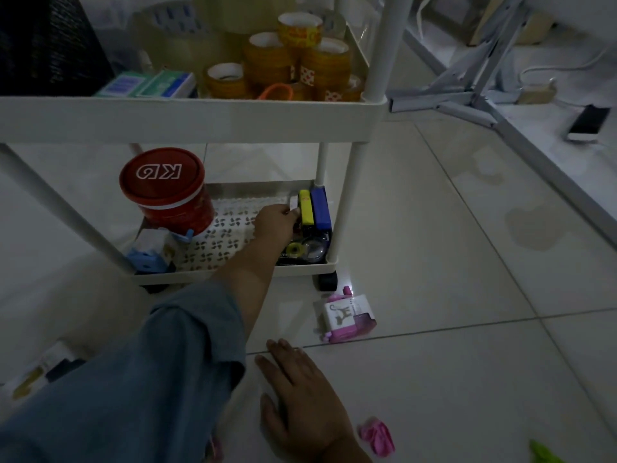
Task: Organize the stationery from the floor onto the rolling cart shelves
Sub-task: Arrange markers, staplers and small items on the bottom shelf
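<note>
My left hand [275, 222] reaches into the bottom shelf [233, 275] of the white rolling cart and pinches a small white item [293, 203] beside a yellow bar [305, 207] and a blue bar [320, 208] at the shelf's right end. A clear tape dispenser [305, 249] lies in front of them. My right hand [300, 392] rests flat on the floor tiles, fingers straight. On the floor near the cart's wheel lies a pink and white packet [347, 317]. A pink item [377, 436] and a green item [544, 454] lie by my right wrist.
A red tin [167, 188] and a blue and white item [148, 257] stand at the bottom shelf's left. The shelf above [200, 118] holds several tape rolls [283, 61] and small boxes [147, 83]. A metal stand [467, 91] and a phone [587, 123] lie at the right. Packets [43, 369] lie on the floor at the left.
</note>
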{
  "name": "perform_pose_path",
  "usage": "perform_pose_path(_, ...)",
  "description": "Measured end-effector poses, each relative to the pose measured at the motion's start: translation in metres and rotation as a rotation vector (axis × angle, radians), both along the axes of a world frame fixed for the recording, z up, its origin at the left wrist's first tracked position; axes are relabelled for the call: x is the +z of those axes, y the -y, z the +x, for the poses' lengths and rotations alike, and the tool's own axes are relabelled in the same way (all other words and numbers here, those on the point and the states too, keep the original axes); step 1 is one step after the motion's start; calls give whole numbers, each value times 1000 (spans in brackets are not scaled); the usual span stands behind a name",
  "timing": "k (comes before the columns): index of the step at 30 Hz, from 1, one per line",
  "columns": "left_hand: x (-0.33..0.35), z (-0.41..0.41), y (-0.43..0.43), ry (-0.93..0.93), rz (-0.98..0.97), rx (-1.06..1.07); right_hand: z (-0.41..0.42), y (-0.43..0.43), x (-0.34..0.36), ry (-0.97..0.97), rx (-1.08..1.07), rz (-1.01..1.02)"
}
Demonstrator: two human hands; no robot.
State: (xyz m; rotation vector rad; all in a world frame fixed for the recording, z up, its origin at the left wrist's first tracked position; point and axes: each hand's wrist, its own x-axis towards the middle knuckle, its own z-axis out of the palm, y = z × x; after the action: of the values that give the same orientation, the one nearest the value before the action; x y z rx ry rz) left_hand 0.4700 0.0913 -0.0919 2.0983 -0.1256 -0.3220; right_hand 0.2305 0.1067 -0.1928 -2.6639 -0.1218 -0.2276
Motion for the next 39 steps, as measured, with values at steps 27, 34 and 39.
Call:
perform_pose_path(27, -28, -148, -227, 338, -15, 111, 5, -97, 57, -439, -258, 415)
perform_pose_path(34, -59, -159, -205, 319, 99, -51, 30, -44, 91, -454, -599, 1183)
perform_pose_path(39, -91, -149, -189, 370, 518, -260, 73, -18, 126, -315, -560, 1224)
